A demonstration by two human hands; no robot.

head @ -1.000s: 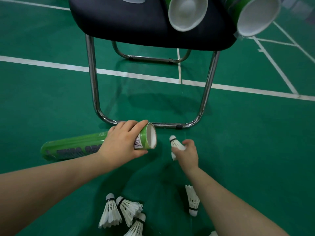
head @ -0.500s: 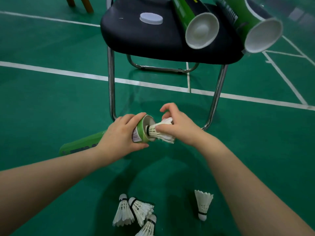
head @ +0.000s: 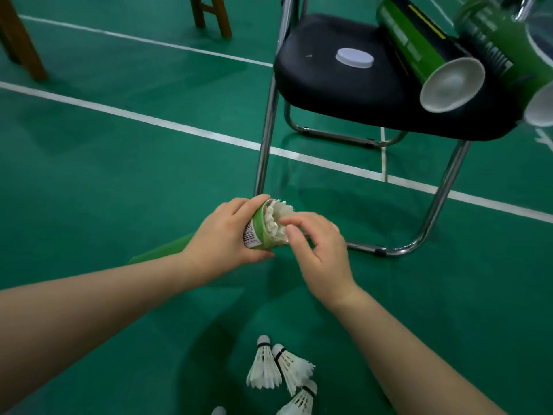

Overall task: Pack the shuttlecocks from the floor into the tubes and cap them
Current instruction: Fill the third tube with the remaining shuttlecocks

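Change since earlier frame: shuttlecock [head: 276, 218], half out of the tube mouth and pinched half a second ago, now sits in the mouth with only its feather tips proud of the rim; the chair now lies upper right in view.
Floor [head: 104, 205]: green court surface crossed by white court lines [head: 179, 130]; broad open room to the left of the hands.
Chair [head: 329, 85]: black seat on a chrome frame; its front leg stands just beyond the held tube's mouth, and its floor bar runs close behind the right hand (the tightest edge in the scene).
Wooden legs [head: 21, 40]: upper left, well apart from the hands.
Tubes on seat [head: 419, 40]: two green tubes lying side by side, white ends facing the camera; the right one is cut by the frame edge.
Held tube [head: 257, 232]: green, slanting up from lower left, body largely hidden behind the left forearm; mouth points right.
Left hand [head: 221, 235]: fingers and thumb wrapped round the tube just behind the rim.
Right hand [head: 320, 250]: fingers loosely bent, holding nothing; forefinger tip rests on the feathers, thumb just beside the rim.
Loose shuttlecocks [head: 264, 366]: three clustered on the floor between the forearms, touching one another; a fourth cork shows at the bottom edge.
Cap [head: 354, 57]: white disc, flat on the seat, near the tubes.
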